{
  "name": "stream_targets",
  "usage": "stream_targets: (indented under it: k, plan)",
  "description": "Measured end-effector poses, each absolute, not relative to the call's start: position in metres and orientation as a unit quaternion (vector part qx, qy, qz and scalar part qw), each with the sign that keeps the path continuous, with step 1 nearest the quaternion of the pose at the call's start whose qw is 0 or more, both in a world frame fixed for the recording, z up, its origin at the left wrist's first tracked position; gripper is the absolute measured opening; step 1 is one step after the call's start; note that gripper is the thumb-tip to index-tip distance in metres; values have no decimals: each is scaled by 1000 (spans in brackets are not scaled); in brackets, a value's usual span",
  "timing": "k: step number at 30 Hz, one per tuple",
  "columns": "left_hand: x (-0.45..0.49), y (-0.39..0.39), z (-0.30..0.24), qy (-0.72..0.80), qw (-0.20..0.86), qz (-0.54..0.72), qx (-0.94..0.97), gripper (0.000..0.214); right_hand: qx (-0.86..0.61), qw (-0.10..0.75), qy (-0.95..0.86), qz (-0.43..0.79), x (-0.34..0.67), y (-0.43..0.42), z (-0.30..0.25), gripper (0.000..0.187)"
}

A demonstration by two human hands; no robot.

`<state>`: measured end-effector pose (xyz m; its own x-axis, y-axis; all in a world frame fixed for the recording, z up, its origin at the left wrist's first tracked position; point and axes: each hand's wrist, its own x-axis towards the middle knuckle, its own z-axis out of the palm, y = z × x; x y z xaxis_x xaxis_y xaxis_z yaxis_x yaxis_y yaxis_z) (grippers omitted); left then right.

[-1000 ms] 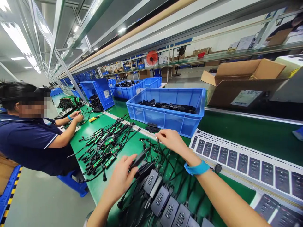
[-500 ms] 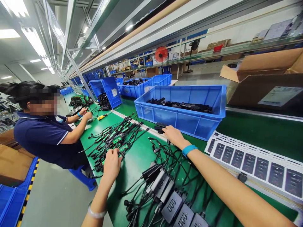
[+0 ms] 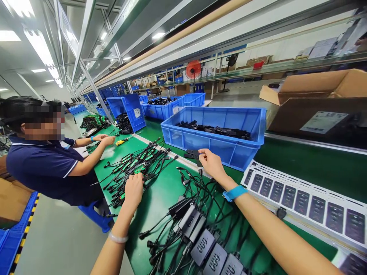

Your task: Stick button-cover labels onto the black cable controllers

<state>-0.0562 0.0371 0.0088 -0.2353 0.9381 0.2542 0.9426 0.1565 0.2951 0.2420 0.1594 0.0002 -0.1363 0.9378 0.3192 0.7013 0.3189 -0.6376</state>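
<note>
My left hand [image 3: 133,192] presses down into a tangled pile of black cables with small green circuit boards [image 3: 137,172], its fingers gathered over them. Whether it grips anything is hidden. My right hand [image 3: 212,165] reaches across the green bench top [image 3: 160,206], its fingertips at small black plastic pieces [image 3: 192,154] lying against a blue plastic bin [image 3: 200,143]. Below my wrists lie black power adapters with trailing cords [image 3: 203,244]. The bin holds more black parts [image 3: 213,130].
A person in a navy polo shirt [image 3: 48,168] works at the bench to my left, near a yellow tool [image 3: 122,142]. Printed sheets of dark labels [image 3: 304,202] lie to my right. An open cardboard box [image 3: 315,109] stands beyond. More blue bins line the bench.
My left hand no longer holds the black adapter seen earlier and now rests on the cable pile. My right hand has shifted onto the black pieces by the bin.
</note>
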Motion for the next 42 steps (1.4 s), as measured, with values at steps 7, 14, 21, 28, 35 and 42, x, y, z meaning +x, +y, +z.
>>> stream_targets:
  k: [7, 14, 21, 28, 35, 42]
  plan:
    - [-32, 23, 46, -683, -227, -336, -607, 40, -412, 505, -601, 464, 226, 89, 44, 29]
    - [15, 3, 61, -504, -545, -439, -507, 52, -308, 491, -574, 579, 209, 55, 56, 35]
    - [39, -4, 58, -433, -610, -457, -480, 46, -296, 475, -581, 590, 207, 53, 50, 31]
    - [44, -8, 62, -443, -584, -438, -520, 49, -307, 483, -582, 578, 207, 53, 49, 30]
    - [46, -16, 63, -502, -422, -412, -633, 35, -260, 457, -567, 634, 203, 52, 48, 43]
    - [48, -23, 69, -564, -274, -336, -703, 25, -275, 467, -629, 558, 201, 52, 43, 47]
